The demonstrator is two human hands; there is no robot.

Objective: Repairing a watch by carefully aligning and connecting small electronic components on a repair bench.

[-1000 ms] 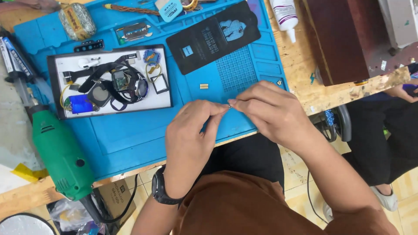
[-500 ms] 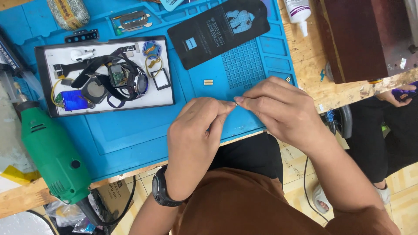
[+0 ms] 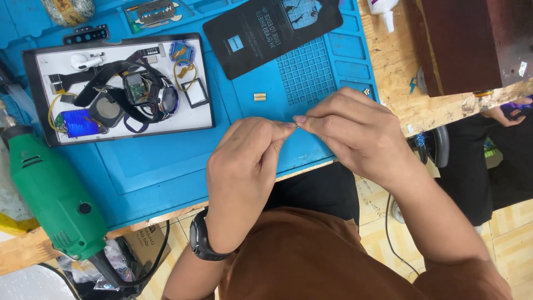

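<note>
Head view: a tiny part (image 3: pixel 297 125), too small to tell its kind, sits pinched between the fingertips of the left hand (image 3: pixel 244 166) and the right hand (image 3: pixel 355 136), which meet tip to tip and are both closed on it above the near edge of a smooth blue rubbery work mat (image 3: pixel 161 172). Just beyond the fingertips a small brass-coloured piece (image 3: pixel 259 97) lies on the mat beside a grid of little square wells (image 3: pixel 306 72); whether the wells hold anything cannot be told. Farther out past the right hand lies a flat black card (image 3: pixel 272 28). Beyond and to the outside of the left hand, a black-rimmed white tray (image 3: pixel 33 83) holds a taken-apart watch with black strap (image 3: pixel 139 89), a white earbud (image 3: pixel 88 60), a blue battery cell (image 3: pixel 78 122) and a small square black frame (image 3: pixel 195 93). Outside the left wrist, which wears a black wristwatch (image 3: pixel 202 241), a green plastic rotary tool (image 3: pixel 53 194) rests across the mat's edge. Outside the right hand a dark brown wooden box (image 3: pixel 466 44) stands on the rough chipboard tabletop (image 3: pixel 394 66). Compared with half a second ago the hands keep the same pinch, and the tray and card sit nearer the top of the view.
</note>
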